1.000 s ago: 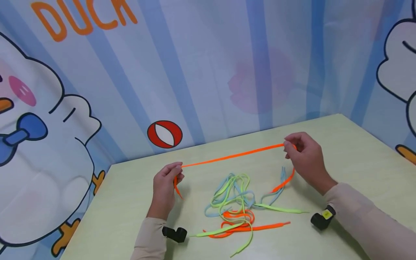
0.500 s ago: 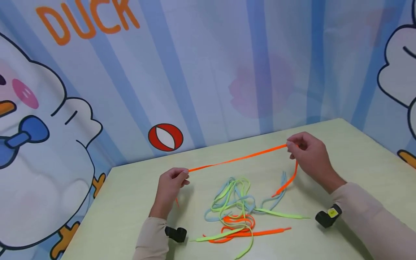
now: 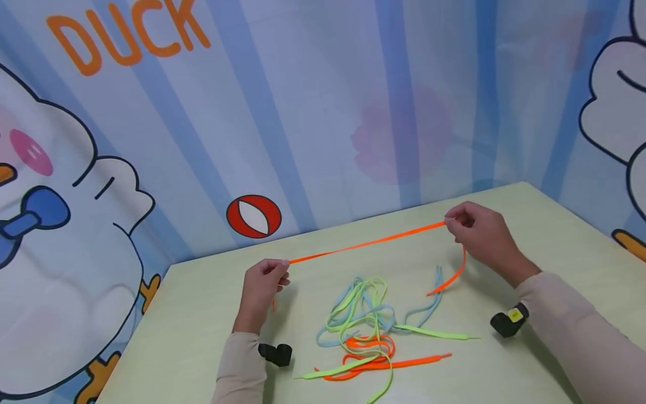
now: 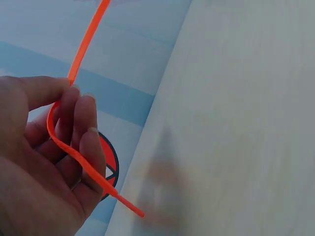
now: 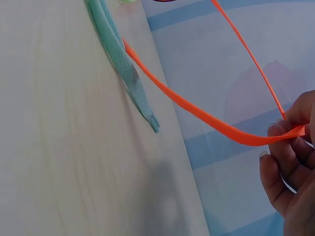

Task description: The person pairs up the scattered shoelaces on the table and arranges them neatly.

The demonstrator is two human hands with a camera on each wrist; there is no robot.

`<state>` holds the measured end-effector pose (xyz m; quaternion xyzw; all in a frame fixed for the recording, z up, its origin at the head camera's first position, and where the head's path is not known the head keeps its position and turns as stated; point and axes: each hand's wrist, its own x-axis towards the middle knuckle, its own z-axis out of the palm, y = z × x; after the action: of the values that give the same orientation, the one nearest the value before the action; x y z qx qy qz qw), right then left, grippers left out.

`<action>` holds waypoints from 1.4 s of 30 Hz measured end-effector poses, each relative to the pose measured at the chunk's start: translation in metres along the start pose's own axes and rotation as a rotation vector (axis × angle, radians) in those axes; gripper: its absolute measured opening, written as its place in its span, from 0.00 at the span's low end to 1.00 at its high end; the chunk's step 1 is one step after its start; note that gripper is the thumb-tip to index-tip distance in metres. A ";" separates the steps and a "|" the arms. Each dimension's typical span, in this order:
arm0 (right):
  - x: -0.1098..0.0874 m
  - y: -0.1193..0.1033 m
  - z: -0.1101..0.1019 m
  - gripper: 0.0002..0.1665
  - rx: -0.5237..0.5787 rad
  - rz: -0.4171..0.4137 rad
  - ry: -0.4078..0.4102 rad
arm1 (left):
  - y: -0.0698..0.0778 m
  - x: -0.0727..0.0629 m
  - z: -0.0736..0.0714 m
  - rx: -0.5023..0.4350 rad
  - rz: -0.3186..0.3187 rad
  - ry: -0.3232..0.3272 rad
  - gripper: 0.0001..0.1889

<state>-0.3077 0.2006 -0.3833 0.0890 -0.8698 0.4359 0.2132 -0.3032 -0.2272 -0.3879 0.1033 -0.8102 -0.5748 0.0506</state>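
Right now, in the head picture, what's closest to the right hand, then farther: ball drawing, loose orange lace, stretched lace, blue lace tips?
1. Stretched lace: in right hand.
2. Blue lace tips: just below.
3. Loose orange lace: lower, on table.
4. Ball drawing: left, backdrop.

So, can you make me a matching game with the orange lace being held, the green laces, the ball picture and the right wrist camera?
1. held orange lace
2. green laces
3. ball picture
4. right wrist camera

A. red and white
B. lying on the table
C. mostly black
D. stretched between left hand and right hand

Pairs: 1-D, 2-B, 3-A, 4-C
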 end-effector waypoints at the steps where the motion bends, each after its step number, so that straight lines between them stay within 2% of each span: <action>1: 0.002 0.001 0.000 0.10 -0.004 0.005 -0.003 | 0.000 0.002 0.000 -0.011 0.002 0.005 0.13; 5: 0.009 0.002 0.000 0.13 -0.011 0.028 -0.019 | -0.001 0.007 -0.003 -0.063 0.007 0.040 0.15; 11: 0.010 0.007 0.002 0.13 -0.048 0.044 -0.023 | -0.011 0.008 -0.007 -0.135 -0.067 0.056 0.16; 17: 0.013 0.008 0.001 0.14 -0.048 0.055 -0.016 | -0.018 0.009 -0.012 -0.262 -0.080 0.115 0.17; 24: 0.014 0.013 0.000 0.17 -0.052 0.062 -0.013 | -0.017 0.009 -0.023 -0.278 -0.096 0.112 0.16; 29: 0.017 0.018 -0.004 0.18 -0.072 0.048 0.009 | -0.011 0.013 -0.027 -0.462 -0.113 0.122 0.22; 31: 0.017 0.019 -0.005 0.18 -0.080 0.043 0.013 | -0.010 0.014 -0.027 -0.542 -0.129 0.136 0.22; 34: 0.018 0.018 -0.005 0.19 -0.090 0.046 0.002 | -0.010 0.014 -0.028 -0.611 -0.150 0.157 0.18; 42: 0.014 0.022 -0.003 0.19 -0.112 0.089 0.006 | -0.017 0.012 -0.031 -0.642 -0.166 0.148 0.14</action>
<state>-0.3272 0.2165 -0.3913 0.0369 -0.8953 0.3959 0.2010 -0.3070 -0.2635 -0.3939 0.1891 -0.5709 -0.7937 0.0920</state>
